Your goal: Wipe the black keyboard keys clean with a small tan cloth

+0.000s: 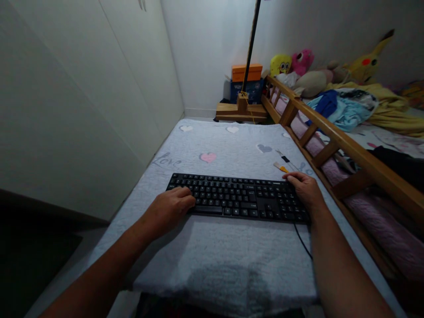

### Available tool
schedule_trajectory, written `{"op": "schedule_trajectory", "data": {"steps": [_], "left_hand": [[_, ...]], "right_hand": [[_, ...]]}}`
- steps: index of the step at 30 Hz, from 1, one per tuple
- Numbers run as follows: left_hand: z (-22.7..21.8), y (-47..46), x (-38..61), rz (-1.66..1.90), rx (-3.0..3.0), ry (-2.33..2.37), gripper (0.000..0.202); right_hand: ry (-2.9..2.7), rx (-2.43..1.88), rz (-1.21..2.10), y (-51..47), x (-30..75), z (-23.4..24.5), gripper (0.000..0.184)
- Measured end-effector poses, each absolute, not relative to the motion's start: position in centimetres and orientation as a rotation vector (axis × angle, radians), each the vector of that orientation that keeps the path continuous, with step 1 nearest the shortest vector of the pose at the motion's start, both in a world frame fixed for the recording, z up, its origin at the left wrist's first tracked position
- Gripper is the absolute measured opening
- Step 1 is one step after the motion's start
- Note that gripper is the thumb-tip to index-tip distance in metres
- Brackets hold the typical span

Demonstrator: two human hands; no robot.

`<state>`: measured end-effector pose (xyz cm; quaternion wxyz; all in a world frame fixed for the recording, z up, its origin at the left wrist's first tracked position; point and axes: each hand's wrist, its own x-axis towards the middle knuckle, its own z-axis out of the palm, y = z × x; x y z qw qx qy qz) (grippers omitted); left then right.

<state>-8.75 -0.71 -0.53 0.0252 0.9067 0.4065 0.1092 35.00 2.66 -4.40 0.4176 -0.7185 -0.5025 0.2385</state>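
A black keyboard [236,197] lies across a pale grey blanket [225,256] printed with hearts. My left hand [170,207] rests on the keyboard's left end, fingers curled loosely over the keys and front edge. My right hand [306,190] grips the right end, fingers wrapped over its far corner. A black cable [302,240] trails from the keyboard toward me beside my right forearm.
Small tools [281,167] with an orange handle lie just beyond my right hand. A wooden bed rail [334,137] runs along the right, with clothes and plush toys [300,62] behind it. White wardrobe doors [82,101] line the left. A pole on a wooden base [241,108] and boxes stand at the far end.
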Motion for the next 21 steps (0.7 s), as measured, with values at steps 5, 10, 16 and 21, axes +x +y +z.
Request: {"op": "schedule_trajectory", "data": {"steps": [5,10,16,21], "left_hand": [[-0.4,-0.8,-9.9,0.351,2.769,1.327,0.022],[0.0,-1.1,-6.9,0.485,2.728,1.212,0.021],[-0.8,-1.5,-1.0,0.490,2.796,1.033,0.020],[-1.5,-1.6,-0.3,0.427,2.826,1.065,0.019]], "right_hand": [[-1.254,-1.779,0.579,2.8,34.9,-4.4,0.032],[-1.267,-1.758,0.560,2.8,35.1,-4.7,0.032],[-1.263,-1.757,0.564,2.8,35.2,-4.8,0.032],[-1.265,-1.777,0.573,2.8,35.1,-4.6,0.032]]}}
